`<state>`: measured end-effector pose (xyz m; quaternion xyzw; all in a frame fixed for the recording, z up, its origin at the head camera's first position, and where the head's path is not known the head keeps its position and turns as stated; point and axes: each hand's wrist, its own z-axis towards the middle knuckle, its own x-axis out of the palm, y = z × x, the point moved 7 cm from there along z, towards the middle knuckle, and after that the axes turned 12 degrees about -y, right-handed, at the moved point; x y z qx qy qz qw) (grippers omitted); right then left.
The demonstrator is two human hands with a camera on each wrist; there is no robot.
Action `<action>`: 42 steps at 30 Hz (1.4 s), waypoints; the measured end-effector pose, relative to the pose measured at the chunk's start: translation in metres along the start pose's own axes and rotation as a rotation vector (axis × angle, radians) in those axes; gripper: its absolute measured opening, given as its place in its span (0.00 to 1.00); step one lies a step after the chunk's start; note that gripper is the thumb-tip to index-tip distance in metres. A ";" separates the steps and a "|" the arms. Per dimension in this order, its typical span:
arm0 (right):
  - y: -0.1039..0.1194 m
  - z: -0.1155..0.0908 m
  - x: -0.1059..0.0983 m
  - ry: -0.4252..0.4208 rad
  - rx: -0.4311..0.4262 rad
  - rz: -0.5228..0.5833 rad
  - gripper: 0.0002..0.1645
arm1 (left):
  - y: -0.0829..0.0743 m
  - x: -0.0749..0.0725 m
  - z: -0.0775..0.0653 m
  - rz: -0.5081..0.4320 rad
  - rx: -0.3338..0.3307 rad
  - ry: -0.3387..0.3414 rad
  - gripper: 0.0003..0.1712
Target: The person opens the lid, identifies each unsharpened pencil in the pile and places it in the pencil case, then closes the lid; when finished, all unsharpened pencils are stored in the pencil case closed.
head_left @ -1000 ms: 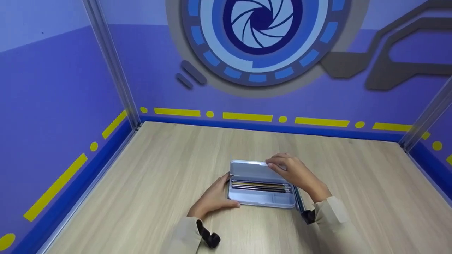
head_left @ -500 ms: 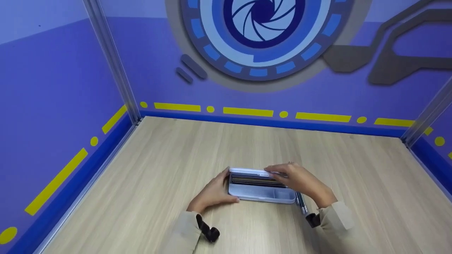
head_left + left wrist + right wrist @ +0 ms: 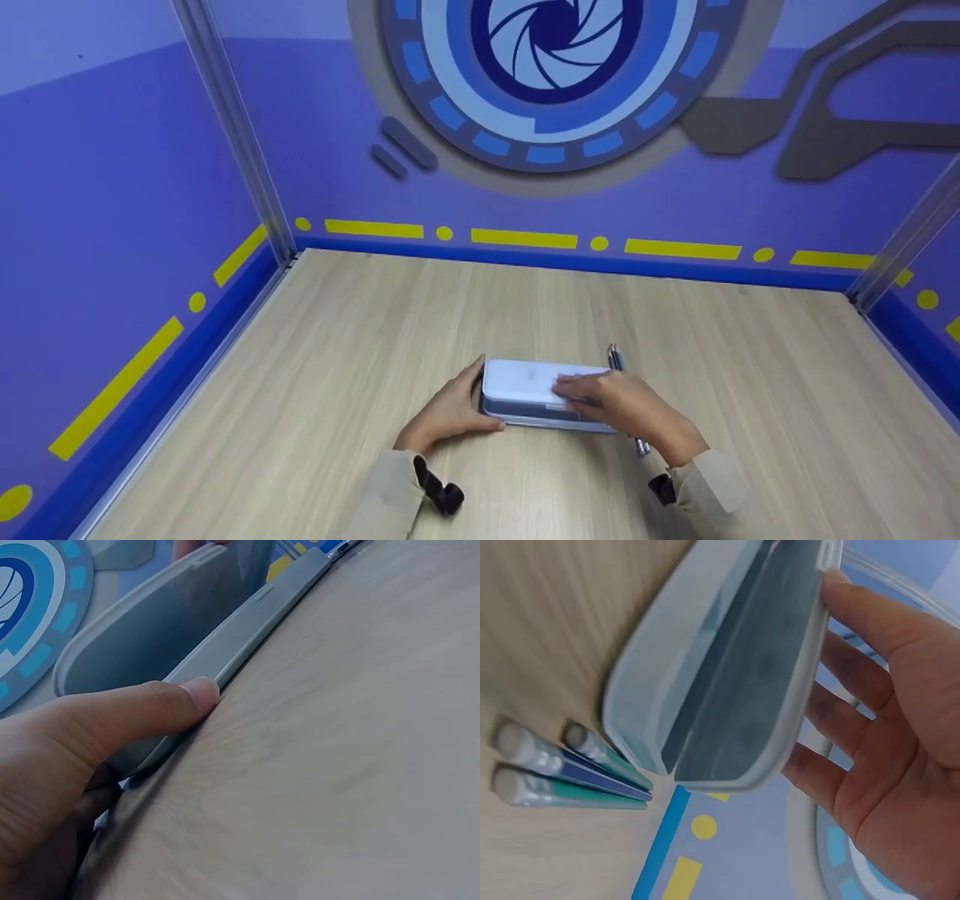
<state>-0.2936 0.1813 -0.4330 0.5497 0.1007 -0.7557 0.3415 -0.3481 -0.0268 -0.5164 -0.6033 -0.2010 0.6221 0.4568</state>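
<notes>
A pale blue-grey pencil case (image 3: 517, 381) lies on the table with its lid partly lowered, leaving a gap along the front. My left hand (image 3: 448, 412) grips the case's left end, thumb along the front wall; in the left wrist view that thumb (image 3: 176, 705) presses the base near the rim. On the lid is my right hand (image 3: 630, 409), its thumb at the lid's front edge and its fingers over the outer face. The right wrist view shows the lid (image 3: 761, 697) tilted above the base (image 3: 667, 660). What lies inside is hidden now.
Beside the case's right end lie pencils with eraser ends (image 3: 577, 791), green and blue, partly under my right hand in the head view. The wooden table (image 3: 360, 322) meets blue printed walls (image 3: 420, 202) at the back and sides.
My right hand has swung the lid forward and down from standing upright, covering the pencils inside. My left hand has kept its hold on the left end.
</notes>
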 end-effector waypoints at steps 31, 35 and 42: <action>0.010 -0.007 0.021 -0.027 0.025 -0.114 0.18 | 0.001 0.004 0.001 0.056 -0.018 0.011 0.66; 0.008 -0.009 0.023 -0.039 0.047 -0.086 0.18 | 0.003 0.004 0.000 0.063 -0.010 0.013 0.66; -0.001 -0.013 0.024 -0.021 0.095 -0.023 0.21 | 0.002 -0.002 -0.002 -0.047 0.062 -0.005 0.56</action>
